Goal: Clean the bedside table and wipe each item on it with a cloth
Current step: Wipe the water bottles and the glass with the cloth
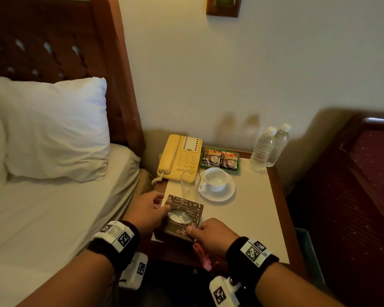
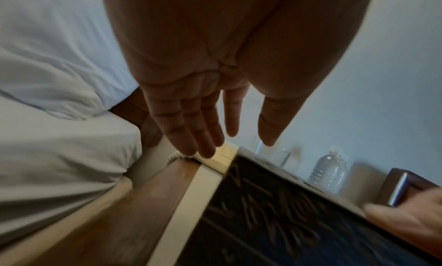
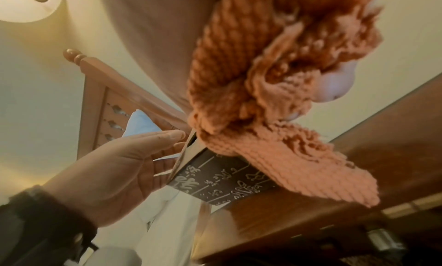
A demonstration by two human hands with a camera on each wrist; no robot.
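head view looks down from above; both wrist views sit close, sharing the tissue box [image 1: 182,218] edge.

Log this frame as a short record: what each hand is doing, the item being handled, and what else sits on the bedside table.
item handled: tissue box, at the front left corner of the bedside table
left hand: fingers straight, against the box's left side
right hand: thumb on the box's near edge, holding an orange cloth bunched in the palm
behind the box: glass, cup on saucer
at the back: telephone, green tray with two sachets, two water bottles
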